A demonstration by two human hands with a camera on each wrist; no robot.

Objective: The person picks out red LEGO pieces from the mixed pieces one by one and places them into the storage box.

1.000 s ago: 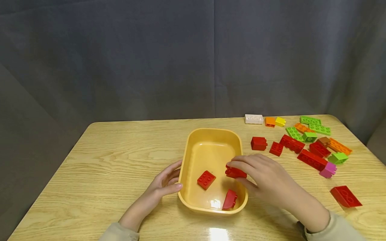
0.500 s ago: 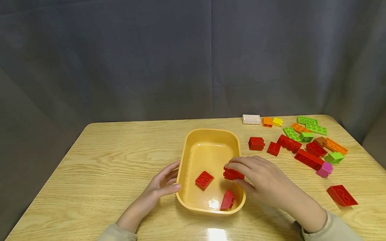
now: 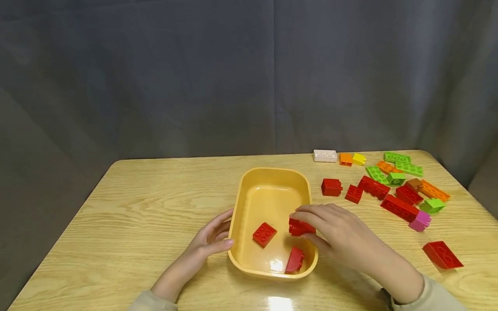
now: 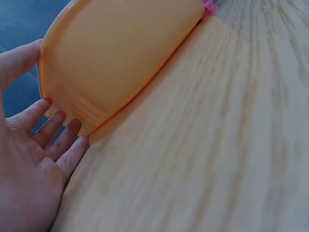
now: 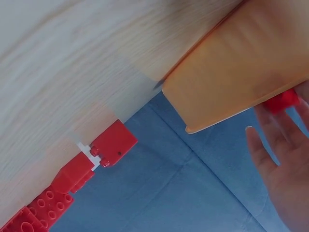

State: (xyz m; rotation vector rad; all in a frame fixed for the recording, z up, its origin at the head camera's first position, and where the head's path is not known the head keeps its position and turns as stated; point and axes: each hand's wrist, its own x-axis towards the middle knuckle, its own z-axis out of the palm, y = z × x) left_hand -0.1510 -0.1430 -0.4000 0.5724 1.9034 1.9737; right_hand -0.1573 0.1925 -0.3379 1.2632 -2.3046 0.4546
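Observation:
In the head view, a yellow plastic tub (image 3: 272, 172) stands on the wooden table. My left hand (image 3: 208, 237) rests its fingertips and thumb against the tub's left side; the left wrist view shows the fingers (image 4: 60, 140) relaxed along the outer wall. Over the tub's right rim, my right hand (image 3: 338, 229) pinches a red building brick (image 3: 300, 227) between thumb and fingers. That held brick (image 5: 281, 101) peeks over the rim in the right wrist view. Inside the tub lie a square red brick (image 3: 264, 234) and a rounded red brick (image 3: 295, 260) in the near right corner.
Several red bricks (image 3: 373, 187) lie right of the tub, with green plates (image 3: 408, 168), orange plates (image 3: 435, 190) and a pink brick (image 3: 420, 220). A white brick (image 3: 325, 156) sits near the back edge. Another red brick (image 3: 442, 255) lies at the near right. A dark curtain (image 3: 194, 77) hangs behind.
The view shifts slightly. My right hand keeps its pinch on the red brick above the tub, and my left hand stays at the tub's side.

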